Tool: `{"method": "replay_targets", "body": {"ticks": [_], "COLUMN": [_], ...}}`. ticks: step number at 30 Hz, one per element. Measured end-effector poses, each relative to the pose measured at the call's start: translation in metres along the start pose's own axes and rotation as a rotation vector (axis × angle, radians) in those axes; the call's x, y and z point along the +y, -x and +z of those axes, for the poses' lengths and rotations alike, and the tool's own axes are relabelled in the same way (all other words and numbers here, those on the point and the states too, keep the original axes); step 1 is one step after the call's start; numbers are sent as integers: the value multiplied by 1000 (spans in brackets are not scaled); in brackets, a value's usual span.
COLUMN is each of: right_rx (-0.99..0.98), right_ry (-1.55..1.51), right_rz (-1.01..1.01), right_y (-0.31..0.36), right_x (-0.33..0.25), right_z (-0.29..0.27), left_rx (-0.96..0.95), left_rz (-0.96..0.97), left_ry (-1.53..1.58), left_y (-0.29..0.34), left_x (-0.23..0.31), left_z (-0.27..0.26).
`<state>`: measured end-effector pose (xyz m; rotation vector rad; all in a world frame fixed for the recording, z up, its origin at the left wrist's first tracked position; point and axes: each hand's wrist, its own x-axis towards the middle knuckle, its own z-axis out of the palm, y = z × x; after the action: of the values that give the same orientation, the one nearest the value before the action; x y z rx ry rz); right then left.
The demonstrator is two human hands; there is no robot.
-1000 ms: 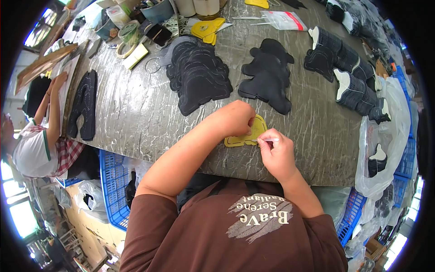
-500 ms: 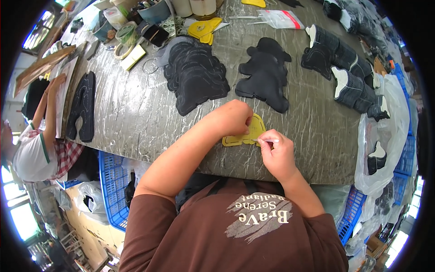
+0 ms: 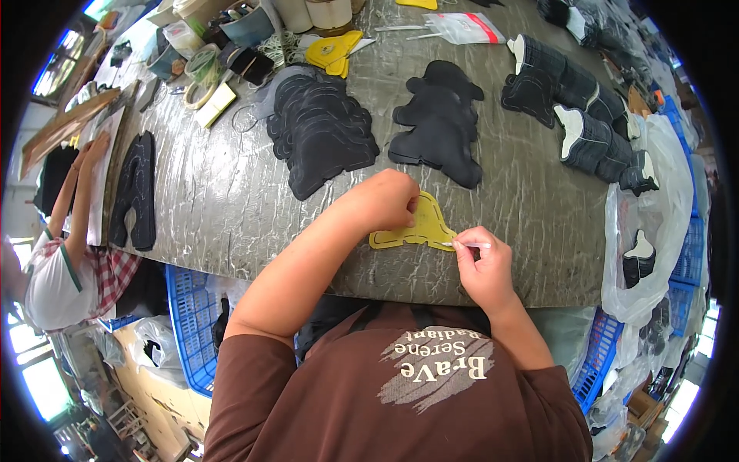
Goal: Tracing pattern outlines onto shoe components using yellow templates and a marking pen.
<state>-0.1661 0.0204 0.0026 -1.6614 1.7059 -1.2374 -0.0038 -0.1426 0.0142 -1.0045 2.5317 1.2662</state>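
Observation:
A yellow flat template with slots along its edges lies near the table's front edge. Curled fingers of my left hand press on its left side; the fingertips are partly hidden behind the hand. My right hand pinches a thin white marking pen, its tip at the template's lower right corner. Whether a piece lies under the template I cannot tell. Beyond my hands are a fanned stack of black cut pieces with pale outlines and a second black stack.
Black pieces with white edges stand in rows at right, beside a clear plastic bag. Tubs, a yellow pad and another yellow template sit at the back. A co-worker works at left, near a blue crate.
My right hand has moved right and slightly nearer with the pen, along the template's lower edge to its corner. My left hand stays on the template. The whole view has shifted a little.

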Motion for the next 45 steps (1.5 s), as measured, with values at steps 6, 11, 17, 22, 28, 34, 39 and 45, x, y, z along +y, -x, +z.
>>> {"method": "replay_targets", "body": {"ticks": [6,11,17,22,28,34,39,45], "right_rx": [30,78,-4,-17,-4,88,92,149], "right_ry": [177,243,638,584,558,708,712,741], "right_rz": [-34,-119,106,147,180,-70,-113,-105], "right_y": [-7,-49,-88,-93,-95,-91,-91,-91], "right_x": [2,2,26,25,27,20,35,41], "right_z": [-14,-19,1,7,12,17,19,24], "left_rx": [34,222,317,909,1265,1266,1294,1257], "left_rz": [-58,-71,-36,-156,-108,19,24,52], "left_ry": [-91,-253,175,351,668,1032,1052,1061], "left_y": [0,7,28,66,87,95,102,100], "left_x": [8,3,-6,-85,-102,-111,-109,-95], "left_z": [2,11,-9,-48,-50,-20,-12,-7]}}
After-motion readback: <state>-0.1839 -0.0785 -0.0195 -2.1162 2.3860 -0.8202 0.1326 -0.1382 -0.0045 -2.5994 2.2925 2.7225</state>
